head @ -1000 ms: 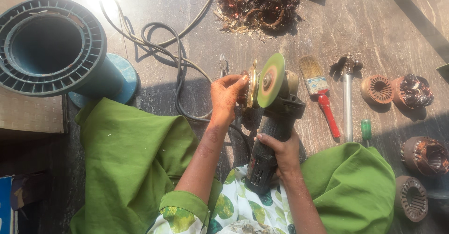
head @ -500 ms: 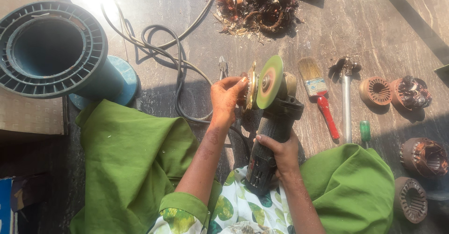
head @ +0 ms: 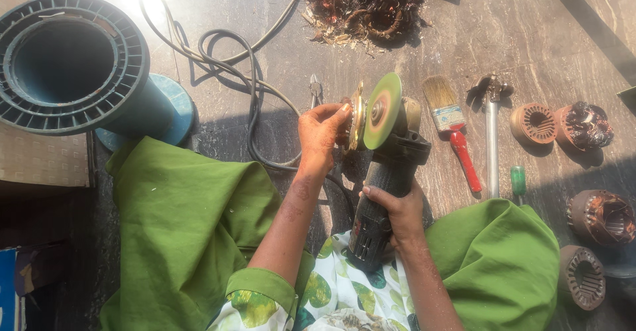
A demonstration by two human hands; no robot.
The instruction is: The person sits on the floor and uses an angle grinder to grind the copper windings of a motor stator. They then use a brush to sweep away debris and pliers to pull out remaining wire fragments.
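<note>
A black angle grinder [head: 391,172] with a green disc [head: 379,110] stands over my lap, disc end pointing away from me. My right hand [head: 396,210] is wrapped around the grinder's body. My left hand [head: 320,132] holds a small round brass-coloured part [head: 356,116] edge-on right beside the green disc; whether they touch I cannot tell. My knees in green cloth [head: 192,225] lie on either side.
A large blue plastic spool [head: 79,73] lies at the left. A grey cable [head: 245,79] loops across the stone floor. A tangle of copper wire [head: 368,0] sits at the top. A red-handled brush [head: 454,132], a hammer [head: 491,139] and several motor stators [head: 563,124] lie at the right.
</note>
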